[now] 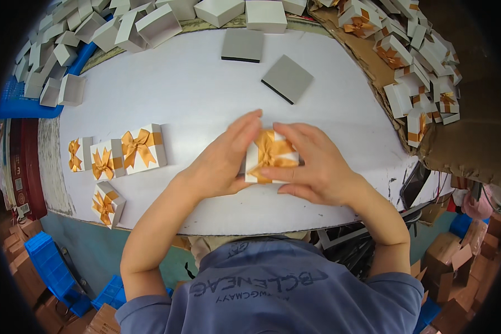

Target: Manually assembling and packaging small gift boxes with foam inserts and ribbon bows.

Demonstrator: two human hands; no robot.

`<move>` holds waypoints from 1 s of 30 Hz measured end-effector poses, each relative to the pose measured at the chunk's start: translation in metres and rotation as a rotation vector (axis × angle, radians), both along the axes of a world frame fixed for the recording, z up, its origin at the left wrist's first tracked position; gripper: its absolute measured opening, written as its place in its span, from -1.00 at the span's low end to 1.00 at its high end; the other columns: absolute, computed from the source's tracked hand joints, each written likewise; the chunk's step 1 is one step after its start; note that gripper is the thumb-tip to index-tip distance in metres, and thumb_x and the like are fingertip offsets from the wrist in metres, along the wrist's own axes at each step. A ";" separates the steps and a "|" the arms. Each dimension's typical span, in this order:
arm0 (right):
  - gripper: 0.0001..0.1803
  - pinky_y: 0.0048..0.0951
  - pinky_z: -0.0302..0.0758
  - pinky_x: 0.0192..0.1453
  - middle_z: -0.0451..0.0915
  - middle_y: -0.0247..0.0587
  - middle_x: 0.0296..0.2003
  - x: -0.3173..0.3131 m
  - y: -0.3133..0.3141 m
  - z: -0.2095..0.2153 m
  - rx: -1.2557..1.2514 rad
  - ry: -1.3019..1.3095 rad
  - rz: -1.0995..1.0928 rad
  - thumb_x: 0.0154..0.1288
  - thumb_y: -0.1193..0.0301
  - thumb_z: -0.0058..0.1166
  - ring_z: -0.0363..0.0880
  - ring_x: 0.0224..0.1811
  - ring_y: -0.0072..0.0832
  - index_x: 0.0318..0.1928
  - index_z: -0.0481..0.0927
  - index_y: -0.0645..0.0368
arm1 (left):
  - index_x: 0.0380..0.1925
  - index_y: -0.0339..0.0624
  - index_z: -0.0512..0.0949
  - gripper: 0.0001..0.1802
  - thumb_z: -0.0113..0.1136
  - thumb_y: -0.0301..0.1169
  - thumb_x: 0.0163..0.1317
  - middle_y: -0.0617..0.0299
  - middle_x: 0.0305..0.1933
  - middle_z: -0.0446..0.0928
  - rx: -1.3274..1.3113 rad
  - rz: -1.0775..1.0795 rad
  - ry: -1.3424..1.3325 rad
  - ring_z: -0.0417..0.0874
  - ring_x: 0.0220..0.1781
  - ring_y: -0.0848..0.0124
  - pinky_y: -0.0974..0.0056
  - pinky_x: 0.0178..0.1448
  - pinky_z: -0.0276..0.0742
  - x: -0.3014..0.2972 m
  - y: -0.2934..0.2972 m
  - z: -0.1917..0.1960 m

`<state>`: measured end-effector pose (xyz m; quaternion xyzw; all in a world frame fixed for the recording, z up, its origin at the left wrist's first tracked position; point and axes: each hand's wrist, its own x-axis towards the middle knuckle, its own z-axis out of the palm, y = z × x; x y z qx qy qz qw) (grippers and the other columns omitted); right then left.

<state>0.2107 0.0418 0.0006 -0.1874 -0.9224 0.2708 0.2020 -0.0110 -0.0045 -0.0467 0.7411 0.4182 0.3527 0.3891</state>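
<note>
Between my two hands, near the middle of the white table point(217, 94), is a small white gift box point(267, 153) with a gold ribbon bow on top. My left hand point(225, 156) presses against its left side, fingers stretched upward and thumb low by the near edge. From the right, my right hand point(314, 164) grips the box, with a finger across the ribbon. The box's underside is hidden. To the left stand several finished-looking boxes with gold bows, among them a larger white box point(143, 148) and a tilted one point(107, 205).
Two grey foam pads point(242, 45) lie beyond my hands. Plain white open boxes point(158, 26) pile up along the far left, partly in a blue crate point(30, 100). At far right, a cardboard carton point(367, 61) holds many bowed lids point(392, 50). A dark phone-like object point(414, 183) rests at the right edge.
</note>
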 end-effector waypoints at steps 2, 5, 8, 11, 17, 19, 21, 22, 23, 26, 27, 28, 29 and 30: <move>-0.42 -0.25 0.40 0.10 0.23 0.08 0.23 0.004 -0.009 -0.006 0.148 -0.045 -0.033 -0.25 0.41 0.35 0.34 0.10 -0.03 -0.05 0.62 -0.22 | 0.34 -0.12 -0.08 0.18 0.47 -0.52 -0.30 -0.20 0.35 0.01 0.246 -0.137 0.140 0.24 0.29 -0.09 0.13 0.14 0.44 -0.003 0.005 -0.007; -0.43 -0.25 0.42 0.07 0.26 0.10 0.22 0.008 -0.003 -0.003 0.100 -0.033 -0.010 -0.25 0.44 0.32 0.34 0.11 -0.03 -0.07 0.64 -0.19 | 0.35 -0.10 -0.12 0.22 0.45 -0.55 -0.34 -0.21 0.35 0.01 0.250 -0.098 0.072 0.23 0.28 -0.12 0.10 0.16 0.43 0.000 0.004 -0.007; -0.46 -0.23 0.42 0.08 0.27 0.13 0.21 0.017 0.012 0.005 -0.051 0.089 -0.115 -0.24 0.44 0.30 0.35 0.11 -0.01 -0.07 0.64 -0.12 | 0.35 -0.12 -0.18 0.27 0.45 -0.56 -0.37 -0.21 0.35 0.03 0.075 -0.030 -0.027 0.23 0.28 -0.14 0.08 0.17 0.41 0.003 0.002 -0.005; -0.44 -0.21 0.43 0.06 0.30 0.09 0.18 0.010 0.008 -0.004 0.015 0.023 -0.085 -0.26 0.41 0.31 0.37 0.07 -0.02 -0.07 0.62 -0.16 | 0.35 -0.19 -0.18 0.19 0.45 -0.50 -0.21 -0.13 0.32 0.11 0.303 -0.014 -0.049 0.38 0.17 -0.07 0.06 0.17 0.41 0.006 0.009 -0.006; -0.45 -0.16 0.41 0.07 0.31 0.13 0.15 0.011 0.000 -0.021 0.175 -0.027 -0.050 -0.21 0.41 0.27 0.36 0.09 -0.05 -0.05 0.61 -0.16 | 0.28 -0.24 0.10 0.07 0.45 -0.45 -0.32 -0.13 0.29 0.18 0.266 -0.104 0.287 0.31 0.24 0.03 0.10 0.13 0.38 0.007 0.016 0.012; -0.44 -0.12 0.41 0.07 0.30 0.15 0.16 0.010 -0.003 -0.036 0.319 0.036 -0.082 -0.20 0.40 0.25 0.35 0.10 -0.04 -0.02 0.59 -0.17 | 0.25 -0.28 0.15 0.01 0.43 -0.33 -0.27 -0.08 0.25 0.23 0.269 -0.106 0.394 0.32 0.23 0.03 0.09 0.17 0.32 0.006 0.016 0.023; -0.43 -0.11 0.38 0.10 0.31 0.12 0.15 0.007 -0.003 -0.030 0.268 -0.010 -0.061 -0.18 0.37 0.27 0.37 0.10 -0.07 0.00 0.57 -0.16 | 0.23 -0.31 0.20 -0.04 0.40 -0.22 -0.23 -0.03 0.21 0.27 0.268 -0.097 0.512 0.32 0.21 0.03 0.07 0.21 0.26 0.002 0.011 0.027; -0.42 -0.10 0.36 0.12 0.32 0.08 0.15 0.003 -0.001 -0.024 0.217 -0.055 -0.040 -0.16 0.33 0.28 0.38 0.09 -0.09 0.03 0.55 -0.15 | 0.21 -0.28 0.22 -0.03 0.44 -0.26 -0.28 0.03 0.20 0.29 0.282 -0.036 0.534 0.32 0.22 0.10 0.11 0.22 0.21 -0.001 0.007 0.027; -0.42 -0.10 0.36 0.12 0.32 0.08 0.15 -0.002 0.003 -0.016 0.218 -0.043 -0.028 -0.16 0.33 0.28 0.38 0.09 -0.09 0.03 0.55 -0.15 | 0.18 -0.26 0.24 -0.03 0.47 -0.30 -0.33 0.09 0.18 0.31 0.296 0.025 0.558 0.31 0.23 0.18 0.14 0.23 0.17 -0.005 0.002 0.028; -0.40 -0.14 0.33 0.14 0.41 -0.02 0.08 -0.005 0.038 -0.010 0.183 -0.161 0.102 -0.12 0.25 0.30 0.40 0.07 -0.15 0.05 0.51 -0.07 | 0.10 -0.25 0.31 -0.09 0.47 -0.21 -0.34 0.09 0.16 0.32 0.151 0.153 0.760 0.28 0.24 0.12 0.06 0.26 0.11 -0.026 -0.020 0.045; -0.43 -0.18 0.33 0.10 0.45 -0.09 0.00 -0.003 0.059 -0.016 0.300 -0.083 -0.108 -0.11 0.23 0.30 0.42 0.03 -0.19 0.01 0.52 0.00 | 0.05 -0.25 0.34 -0.15 0.46 -0.21 -0.32 0.07 0.19 0.31 0.076 0.231 0.898 0.27 0.26 0.08 0.04 0.25 0.11 -0.036 -0.025 0.054; -0.45 -0.23 0.33 0.06 0.50 -0.15 -0.08 -0.003 0.071 -0.019 0.413 -0.002 -0.318 -0.09 0.21 0.30 0.43 -0.01 -0.22 -0.03 0.52 0.07 | 0.00 -0.24 0.38 -0.21 0.46 -0.20 -0.30 0.06 0.21 0.29 -0.003 0.310 1.036 0.25 0.27 0.05 0.01 0.25 0.11 -0.046 -0.027 0.067; -0.45 -0.23 0.33 0.06 0.50 -0.15 -0.08 -0.004 0.075 -0.025 0.418 -0.004 -0.330 -0.09 0.21 0.30 0.43 -0.01 -0.22 -0.03 0.52 0.07 | 0.00 -0.24 0.38 -0.21 0.46 -0.20 -0.30 0.06 0.21 0.29 0.007 0.302 1.035 0.25 0.27 0.05 0.01 0.25 0.11 -0.053 -0.020 0.076; -0.51 -0.24 0.35 0.00 0.52 -0.16 -0.12 -0.008 0.077 -0.031 0.404 -0.079 -0.374 -0.09 0.26 0.30 0.46 -0.07 -0.22 -0.08 0.53 0.12 | -0.02 -0.25 0.39 -0.25 0.45 -0.23 -0.28 0.04 0.24 0.27 0.083 0.361 0.917 0.22 0.29 0.02 -0.02 0.26 0.09 -0.058 -0.011 0.086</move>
